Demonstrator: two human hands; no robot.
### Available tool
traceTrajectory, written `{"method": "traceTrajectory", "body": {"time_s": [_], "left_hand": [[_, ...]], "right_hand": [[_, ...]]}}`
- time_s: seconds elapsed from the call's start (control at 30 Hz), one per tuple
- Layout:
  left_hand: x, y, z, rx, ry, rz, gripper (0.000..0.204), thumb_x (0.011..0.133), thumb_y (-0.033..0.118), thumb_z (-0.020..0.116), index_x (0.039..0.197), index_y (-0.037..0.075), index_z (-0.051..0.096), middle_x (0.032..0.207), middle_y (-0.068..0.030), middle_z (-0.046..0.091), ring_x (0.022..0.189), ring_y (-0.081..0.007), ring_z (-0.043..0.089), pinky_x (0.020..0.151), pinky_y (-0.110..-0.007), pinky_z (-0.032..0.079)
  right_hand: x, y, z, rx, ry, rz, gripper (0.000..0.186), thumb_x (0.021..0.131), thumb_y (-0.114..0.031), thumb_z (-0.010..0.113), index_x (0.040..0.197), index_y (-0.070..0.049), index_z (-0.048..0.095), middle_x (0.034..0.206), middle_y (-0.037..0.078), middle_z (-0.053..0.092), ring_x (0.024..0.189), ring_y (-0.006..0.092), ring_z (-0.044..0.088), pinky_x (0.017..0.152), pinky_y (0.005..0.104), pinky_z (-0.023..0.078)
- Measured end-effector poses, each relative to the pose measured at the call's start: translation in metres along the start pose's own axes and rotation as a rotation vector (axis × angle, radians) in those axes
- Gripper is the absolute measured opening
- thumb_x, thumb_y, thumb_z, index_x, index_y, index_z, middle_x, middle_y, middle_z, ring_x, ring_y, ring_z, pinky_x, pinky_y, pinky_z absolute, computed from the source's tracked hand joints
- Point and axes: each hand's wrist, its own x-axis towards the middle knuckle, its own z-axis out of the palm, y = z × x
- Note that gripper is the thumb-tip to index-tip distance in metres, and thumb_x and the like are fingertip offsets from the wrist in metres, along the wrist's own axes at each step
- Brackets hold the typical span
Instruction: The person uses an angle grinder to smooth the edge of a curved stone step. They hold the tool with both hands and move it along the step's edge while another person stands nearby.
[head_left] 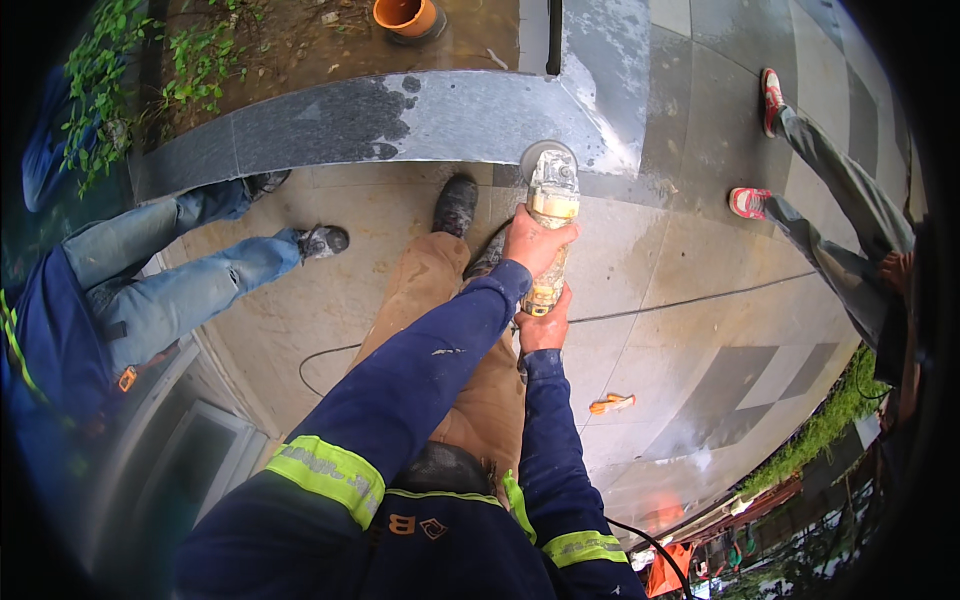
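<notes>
Bystander, far left: person in pale blue jeans (170, 285) and grey shoes stands on the tan paving, clear of the tool.
Curb: grey polished stone curb (330, 125) curves across the top, wet patches on it; soil bed w/ green plants behind, orange plastic pot (405, 15) at top edge.
Left hand (537, 243): wrapped tight round the front of the dusty yellow-white angle grinder (550, 235), near the head, likely to steady the disc.
Grinder spot: held out in front, disc end down at the curb's lower edge, above the wearer's dark boots.
Right hand (545, 325): closed on the grinder's rear end, nearer the body; black power cable (690, 298) trails off right across the floor.
Floor, right: small orange-handled tool (612, 403) lying loose on the tiles.
Far right: 2nd person in grey trousers, red-and-white trainers (750, 202), well apart.
</notes>
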Motion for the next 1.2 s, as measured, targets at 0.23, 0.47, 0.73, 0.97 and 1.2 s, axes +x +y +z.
{"method": "traceTrajectory", "body": {"time_s": [0.23, 0.47, 0.73, 0.97, 1.2], "left_hand": [[-0.02, 0.004, -0.042, -0.132, -0.015, 0.012, 0.039, 0.073, 0.014, 0.082, 0.104, 0.001, 0.063, 0.095, -0.0077, 0.069, 0.082, -0.0146, 0.065, 0.074, -0.031, 0.053], [-0.002, 0.006, -0.014, 0.02, -0.016, -0.023, 0.068, 0.064, 0.029, 0.085, 0.112, -0.005, 0.051, 0.103, -0.0205, 0.066, 0.093, -0.0289, 0.067, 0.082, -0.037, 0.053], [-0.019, -0.014, -0.024, -0.068, -0.024, -0.015, 0.054, 0.068, 0.023, 0.083, 0.105, -0.004, 0.056, 0.098, -0.016, 0.068, 0.086, -0.0228, 0.067, 0.079, -0.036, 0.053], [0.009, 0.006, -0.012, -0.041, -0.035, -0.006, 0.061, 0.068, 0.027, 0.084, 0.11, -0.005, 0.054, 0.102, -0.0175, 0.067, 0.091, -0.0248, 0.067, 0.08, -0.036, 0.054], [-0.012, 0.005, -0.023, -0.073, -0.073, -0.03, 0.06, 0.067, 0.027, 0.084, 0.109, -0.003, 0.054, 0.101, -0.0166, 0.067, 0.09, -0.0237, 0.067, 0.079, -0.036, 0.054]], "right_hand": [[-0.017, 0.014, 0.025, -0.095, -0.069, -0.061, 0.089, 0.062, -0.003, 0.073, 0.14, -0.012, 0.032, 0.102, 0.027, 0.066, 0.098, 0.0456, 0.063, 0.086, 0.0482, 0.05], [0.002, 0.01, 0.014, 0.008, -0.028, -0.014, 0.089, 0.062, -0.003, 0.074, 0.14, -0.013, 0.032, 0.105, 0.026, 0.066, 0.1, 0.0439, 0.064, 0.087, 0.0456, 0.051], [-0.02, 0.017, 0.013, -0.041, -0.038, 0.006, 0.088, 0.062, -0.002, 0.074, 0.139, -0.013, 0.033, 0.107, 0.026, 0.066, 0.102, 0.0433, 0.064, 0.088, 0.0451, 0.051], [0.006, -0.004, 0.01, -0.049, -0.016, -0.027, 0.086, 0.063, -0.005, 0.073, 0.138, -0.015, 0.033, 0.1, 0.026, 0.067, 0.097, 0.0461, 0.063, 0.085, 0.048, 0.051], [-0.01, 0.008, 0.011, -0.068, -0.027, -0.025, 0.087, 0.063, -0.005, 0.071, 0.14, -0.015, 0.031, 0.101, 0.027, 0.066, 0.098, 0.0464, 0.063, 0.086, 0.0476, 0.051]]}}
